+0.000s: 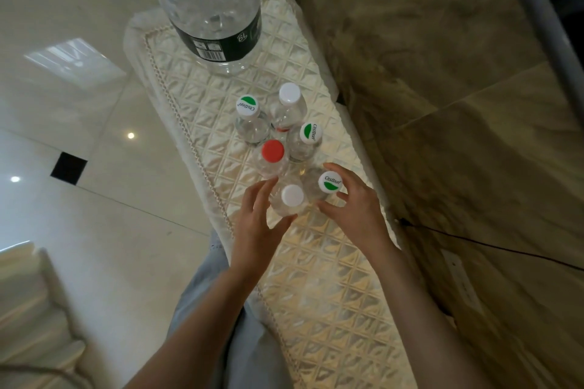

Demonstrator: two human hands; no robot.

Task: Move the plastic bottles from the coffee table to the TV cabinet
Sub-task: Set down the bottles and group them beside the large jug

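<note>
Several small clear plastic bottles stand upright in a tight cluster on a surface covered with a quilted cream cloth [316, 278]. My left hand [256, 230] curls round the nearest bottle, which has a white cap [292, 196]. My right hand [357, 205] grips the bottle beside it, with a green-and-white cap [329, 182]. Both bottles look to be standing on the cloth. Just beyond them stand a red-capped bottle [273, 151], two green-and-white capped bottles [248, 105] [310, 132] and another white-capped bottle [289, 94].
A large clear bottle with a dark label [208, 9] stands at the far end of the cloth. A marbled wall [442, 104] runs along the right, with a black cable [474, 241] and a power strip [458, 275]. Glossy floor tiles [79, 167] lie to the left.
</note>
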